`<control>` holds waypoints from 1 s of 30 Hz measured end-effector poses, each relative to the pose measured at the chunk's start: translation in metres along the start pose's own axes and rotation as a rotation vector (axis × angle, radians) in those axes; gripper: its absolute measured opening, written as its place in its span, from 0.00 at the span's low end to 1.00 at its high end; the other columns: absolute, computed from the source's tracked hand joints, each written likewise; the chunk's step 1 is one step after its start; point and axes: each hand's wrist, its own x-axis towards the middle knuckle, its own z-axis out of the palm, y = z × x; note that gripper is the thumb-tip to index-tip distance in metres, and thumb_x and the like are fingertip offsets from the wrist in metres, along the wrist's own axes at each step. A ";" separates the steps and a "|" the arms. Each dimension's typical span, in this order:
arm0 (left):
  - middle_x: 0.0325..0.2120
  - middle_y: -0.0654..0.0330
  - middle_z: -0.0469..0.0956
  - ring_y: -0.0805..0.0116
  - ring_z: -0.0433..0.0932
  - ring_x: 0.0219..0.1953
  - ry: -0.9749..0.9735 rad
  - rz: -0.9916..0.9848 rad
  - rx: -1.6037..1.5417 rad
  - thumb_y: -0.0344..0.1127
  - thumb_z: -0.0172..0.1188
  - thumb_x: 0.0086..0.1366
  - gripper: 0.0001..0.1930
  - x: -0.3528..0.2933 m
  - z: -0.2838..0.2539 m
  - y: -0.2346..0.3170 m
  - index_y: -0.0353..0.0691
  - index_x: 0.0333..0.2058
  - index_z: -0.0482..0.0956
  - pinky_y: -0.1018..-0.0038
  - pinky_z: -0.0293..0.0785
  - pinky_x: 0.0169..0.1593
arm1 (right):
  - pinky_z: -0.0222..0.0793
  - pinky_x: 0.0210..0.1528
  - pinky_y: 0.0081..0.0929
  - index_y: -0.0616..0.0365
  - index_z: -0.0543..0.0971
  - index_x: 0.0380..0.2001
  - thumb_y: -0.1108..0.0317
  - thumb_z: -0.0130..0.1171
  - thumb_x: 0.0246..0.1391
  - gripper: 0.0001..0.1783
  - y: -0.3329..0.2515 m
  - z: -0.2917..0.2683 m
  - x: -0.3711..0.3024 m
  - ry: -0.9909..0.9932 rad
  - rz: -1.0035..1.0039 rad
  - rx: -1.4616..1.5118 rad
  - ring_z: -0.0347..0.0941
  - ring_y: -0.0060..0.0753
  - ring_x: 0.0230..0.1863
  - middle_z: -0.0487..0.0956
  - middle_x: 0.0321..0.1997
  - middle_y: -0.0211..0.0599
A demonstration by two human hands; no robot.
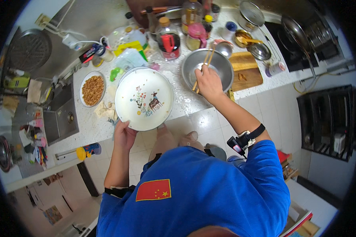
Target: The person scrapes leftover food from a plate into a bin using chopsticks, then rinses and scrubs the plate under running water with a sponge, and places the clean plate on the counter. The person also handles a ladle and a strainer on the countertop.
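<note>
My left hand [125,135] grips the near rim of a white plate [144,98] painted with flowers and an animal. The plate is tilted toward me at the counter's front edge, and its decorated face looks bare of food. My right hand [209,81] is closed around a pair of wooden chopsticks [208,58]. They slant across a grey metal bowl [226,72] on the counter, tips pointing down to its near left side. Whether the tips touch the bowl is hard to tell, and my hand hides part of its inside.
On the left, a dish [82,96] of peanuts [93,90] stands beside the sink [63,118]. Bottles and jars [168,39] crowd the back. Right of the bowl lie a wooden cutting board [252,77] and a pot lid [260,51], then the stove [286,45] with a pan [294,29].
</note>
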 end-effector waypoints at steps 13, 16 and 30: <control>0.49 0.51 0.66 0.57 0.67 0.50 0.183 0.181 -0.154 0.34 0.47 0.51 0.27 -0.091 -0.142 0.071 0.33 0.52 0.58 0.62 0.64 0.52 | 0.66 0.38 0.36 0.59 0.71 0.30 0.71 0.44 0.46 0.08 -0.062 0.032 0.017 -0.257 0.250 -0.078 0.68 0.43 0.38 0.72 0.32 0.45; 0.48 0.51 0.66 0.59 0.68 0.49 -0.001 0.118 -0.158 0.34 0.47 0.52 0.27 -0.098 -0.179 0.084 0.33 0.52 0.58 0.63 0.66 0.51 | 0.62 0.45 0.37 0.64 0.68 0.43 0.77 0.47 0.42 0.20 -0.079 -0.033 0.000 0.171 0.421 -0.071 0.66 0.50 0.42 0.70 0.40 0.52; 0.46 0.55 0.66 0.61 0.65 0.49 0.550 0.280 -0.227 0.31 0.47 0.56 0.20 -0.098 -0.403 0.246 0.38 0.48 0.60 0.61 0.57 0.56 | 0.51 0.58 0.36 0.59 0.62 0.52 0.84 0.43 0.39 0.31 -0.473 0.030 0.091 -0.356 -0.190 0.608 0.56 0.52 0.57 0.60 0.56 0.52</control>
